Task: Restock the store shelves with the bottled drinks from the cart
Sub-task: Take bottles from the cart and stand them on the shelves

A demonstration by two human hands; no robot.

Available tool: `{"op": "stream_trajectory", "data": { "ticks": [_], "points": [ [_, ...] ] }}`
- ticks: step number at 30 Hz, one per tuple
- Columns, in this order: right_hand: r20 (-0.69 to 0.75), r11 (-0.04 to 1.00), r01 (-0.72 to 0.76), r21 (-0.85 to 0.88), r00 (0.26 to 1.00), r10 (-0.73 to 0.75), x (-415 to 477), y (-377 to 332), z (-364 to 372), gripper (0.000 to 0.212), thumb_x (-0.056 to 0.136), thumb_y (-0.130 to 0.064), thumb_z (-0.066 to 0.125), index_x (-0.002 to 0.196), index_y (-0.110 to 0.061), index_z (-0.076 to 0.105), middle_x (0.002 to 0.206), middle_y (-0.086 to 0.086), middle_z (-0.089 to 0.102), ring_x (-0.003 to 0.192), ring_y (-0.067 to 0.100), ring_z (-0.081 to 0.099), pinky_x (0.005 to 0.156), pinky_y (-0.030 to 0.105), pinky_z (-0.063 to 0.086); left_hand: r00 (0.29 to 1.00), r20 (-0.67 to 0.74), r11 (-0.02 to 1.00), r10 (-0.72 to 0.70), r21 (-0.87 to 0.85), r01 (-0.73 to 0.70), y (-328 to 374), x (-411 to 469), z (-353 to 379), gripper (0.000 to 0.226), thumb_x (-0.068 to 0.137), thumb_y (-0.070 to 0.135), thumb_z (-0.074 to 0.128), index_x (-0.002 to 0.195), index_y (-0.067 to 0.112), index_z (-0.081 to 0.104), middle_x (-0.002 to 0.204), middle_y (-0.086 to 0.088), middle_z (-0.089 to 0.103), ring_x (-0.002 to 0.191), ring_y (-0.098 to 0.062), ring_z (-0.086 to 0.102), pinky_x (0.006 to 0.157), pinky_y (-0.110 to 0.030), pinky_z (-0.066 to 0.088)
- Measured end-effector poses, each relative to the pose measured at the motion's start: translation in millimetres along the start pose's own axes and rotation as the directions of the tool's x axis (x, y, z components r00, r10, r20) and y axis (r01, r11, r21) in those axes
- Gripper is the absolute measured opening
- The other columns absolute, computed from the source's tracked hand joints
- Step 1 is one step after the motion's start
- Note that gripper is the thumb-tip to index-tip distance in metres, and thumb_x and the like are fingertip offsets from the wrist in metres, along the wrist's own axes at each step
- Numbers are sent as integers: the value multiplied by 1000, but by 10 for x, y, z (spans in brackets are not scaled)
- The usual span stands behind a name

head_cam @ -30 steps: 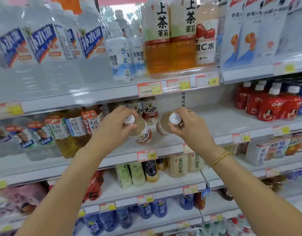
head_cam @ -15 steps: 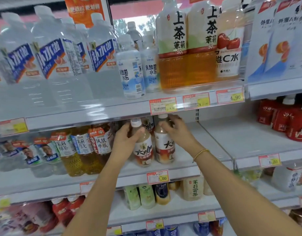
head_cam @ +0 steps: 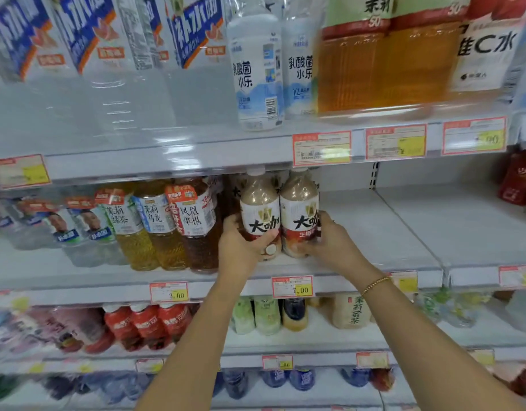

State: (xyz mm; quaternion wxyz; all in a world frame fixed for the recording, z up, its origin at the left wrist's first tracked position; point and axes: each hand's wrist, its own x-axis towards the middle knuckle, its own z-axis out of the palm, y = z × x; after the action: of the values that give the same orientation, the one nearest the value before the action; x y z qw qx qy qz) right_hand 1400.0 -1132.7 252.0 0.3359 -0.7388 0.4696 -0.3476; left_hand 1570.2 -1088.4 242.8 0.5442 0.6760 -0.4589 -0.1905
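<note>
Gripping left bottle (head_cam: 260, 209), left hand (head_cam: 241, 247) curled | right hand (head_cam: 330, 244) curled round right bottle (head_cam: 299, 209) | open shelf (head_cam: 389, 232) surface rightward

both hands (head_cam: 241, 247) (head_cam: 330, 247) now sit low around the two upright milk-tea bottles (head_cam: 260, 212) (head_cam: 300, 212), standing side by side on the shelf (head_cam: 374, 232).

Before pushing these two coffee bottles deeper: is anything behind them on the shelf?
Yes. A same-label bottle stands close behind the left coffee bottle, which the left hand holds. What is behind the right coffee bottle, in the right hand, is hidden.
</note>
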Motion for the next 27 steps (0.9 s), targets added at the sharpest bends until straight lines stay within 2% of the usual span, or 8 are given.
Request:
{"op": "stream_trajectory", "data": {
  "ticks": [3,6,10,12,18,22,27],
  "points": [
    [-30,998,-35,-58,999,33,155,-16,136,75,65,-25,82,126,-11,41,125,7,60,114,24,57,96,36,47,999,-33,999,1,-44,-2,-17,60,-5,70,74,26,77,130,6,41,115,-8,64,99,-18,61,87,-32,51],
    [-47,996,-45,-83,998,41,263,-37,272,71,66,-30,81,122,-10,42,121,8,61,110,27,59,91,35,48,999,-34,996,-2,84,4,-44,109,32,64,75,28,76,124,2,43,118,-13,63,104,-27,61,80,-29,47],
    [-88,989,-91,-115,993,81,367,-89,380,65,69,-33,79,118,-10,42,118,9,62,108,29,59,89,38,49,998,-67,970,-16,241,31,-18,182,80,73,72,34,77,122,-3,39,124,-23,53,113,-37,53,89,-39,45],
    [-116,982,-114,-149,988,97,404,-100,419,65,70,-37,77,117,-10,41,116,9,61,106,30,60,87,40,50,995,-93,956,-23,291,50,-3,189,98,74,75,34,75,124,-5,36,127,-25,47,116,-39,50,92,-39,42],
    [-149,970,-123,-208,985,93,440,-114,461,67,73,-44,73,120,-9,40,116,10,61,105,31,60,81,37,48,993,-117,977,-35,205,58,-2,195,112,56,87,15,63,128,-5,30,121,-23,58,111,-35,58,86,-37,46],
    [-145,976,-108,-191,986,81,443,-97,465,64,74,-43,72,119,-9,42,116,11,62,105,31,60,82,38,50,996,-82,960,-36,274,57,-41,264,118,51,92,16,55,130,-6,29,122,-25,56,111,-37,56,84,-37,46],
    [-143,979,-90,-180,988,64,460,-114,488,62,75,-40,72,118,-6,42,115,12,62,105,31,60,81,37,48,995,-73,974,-62,213,77,-50,317,136,53,88,23,61,123,-7,36,117,-21,61,109,-33,59,85,-32,46]
  ]
}}
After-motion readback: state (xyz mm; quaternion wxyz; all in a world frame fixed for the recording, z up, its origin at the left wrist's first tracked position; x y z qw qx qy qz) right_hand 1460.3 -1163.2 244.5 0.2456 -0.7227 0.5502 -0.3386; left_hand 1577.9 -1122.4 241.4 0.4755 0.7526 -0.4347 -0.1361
